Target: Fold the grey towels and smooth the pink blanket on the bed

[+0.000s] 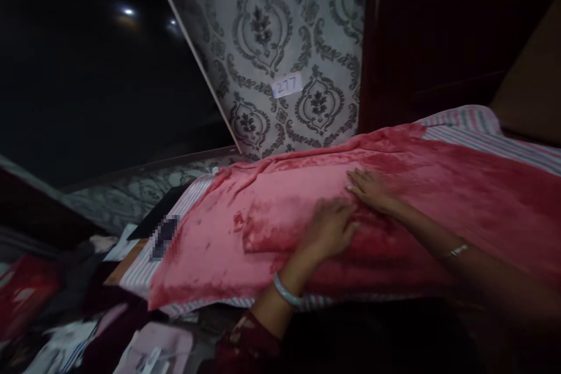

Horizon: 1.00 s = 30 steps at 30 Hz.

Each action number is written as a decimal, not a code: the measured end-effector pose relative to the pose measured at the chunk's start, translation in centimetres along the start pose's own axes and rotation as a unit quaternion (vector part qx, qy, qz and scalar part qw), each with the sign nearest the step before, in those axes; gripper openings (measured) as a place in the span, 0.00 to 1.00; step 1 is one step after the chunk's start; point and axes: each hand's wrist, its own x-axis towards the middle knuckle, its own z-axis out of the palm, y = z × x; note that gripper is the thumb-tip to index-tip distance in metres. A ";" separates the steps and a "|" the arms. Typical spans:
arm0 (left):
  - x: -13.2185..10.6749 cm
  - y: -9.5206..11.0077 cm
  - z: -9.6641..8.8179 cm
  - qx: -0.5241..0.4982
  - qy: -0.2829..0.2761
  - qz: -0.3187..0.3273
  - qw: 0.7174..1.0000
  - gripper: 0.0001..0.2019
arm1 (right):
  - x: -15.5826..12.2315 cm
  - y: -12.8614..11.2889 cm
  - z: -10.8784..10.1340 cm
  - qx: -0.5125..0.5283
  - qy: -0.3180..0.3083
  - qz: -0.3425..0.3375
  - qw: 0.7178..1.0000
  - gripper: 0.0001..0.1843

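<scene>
A folded pinkish-red plush cloth lies on a larger spread of the same plush fabric. Over the folded piece is my left hand, blurred by motion, its thumb apart from the fingers and nothing visible in its grasp. A pale bangle circles that wrist. My right hand rests palm down near the far edge of the folded cloth, fingers stretched out and spread. What lies beneath both palms is hidden.
A striped sheet shows under the plush fabric. A pixelated dark object lies at the left end. Patterned wallpaper with a paper label stands behind. Mixed items, including a pink case, sit at lower left.
</scene>
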 end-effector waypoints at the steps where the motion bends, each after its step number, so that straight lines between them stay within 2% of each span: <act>1: -1.0 -1.5 -1.2 0.027 0.018 -0.044 0.999 0.23 | -0.8 -1.0 -0.1 -0.005 -0.002 -0.012 1.000 0.37; 3: -3.0 -5.1 -2.8 0.078 0.026 -0.141 0.987 0.26 | -2.5 -2.8 0.0 -0.016 -0.006 -0.046 0.999 0.36; 5: -4.9 -8.7 -3.0 0.111 0.000 -0.223 0.969 0.29 | -4.0 -3.9 0.3 -0.030 -0.015 -0.062 0.998 0.36; 7: -6.4 -11.5 -2.1 0.111 -0.037 -0.266 0.957 0.30 | -4.9 -4.3 1.0 -0.037 -0.020 -0.057 0.997 0.36; 9: -7.2 -13.1 -0.7 0.103 -0.052 -0.274 0.955 0.29 | -5.2 -4.0 1.7 -0.037 -0.013 -0.055 0.998 0.37; 13: -7.4 -13.5 0.8 0.092 -0.039 -0.264 0.959 0.29 | -5.0 -3.3 2.3 -0.025 0.001 -0.066 0.997 0.36; 17: -7.4 -13.8 0.2 0.065 -0.009 -0.255 0.965 0.28 | -5.2 -2.7 1.4 -0.014 -0.033 -0.056 0.998 0.36; 22: -9.7 -16.5 -0.6 -0.019 0.048 -0.256 0.965 0.26 | -8.9 -1.0 0.1 0.023 -0.059 -0.053 0.997 0.36; 24: -11.1 -17.5 -0.5 -0.084 0.085 -0.294 0.948 0.28 | -11.3 -0.3 -0.1 0.041 -0.039 -0.063 0.996 0.36; 27: -12.9 -18.1 -0.4 -0.199 0.131 -0.366 0.900 0.32 | -14.9 0.4 0.0 0.068 -0.002 -0.043 0.997 0.35; 30: -13.7 -18.0 -0.7 -0.294 0.144 -0.407 0.853 0.36 | -17.4 0.5 0.3 0.076 0.011 -0.030 0.997 0.40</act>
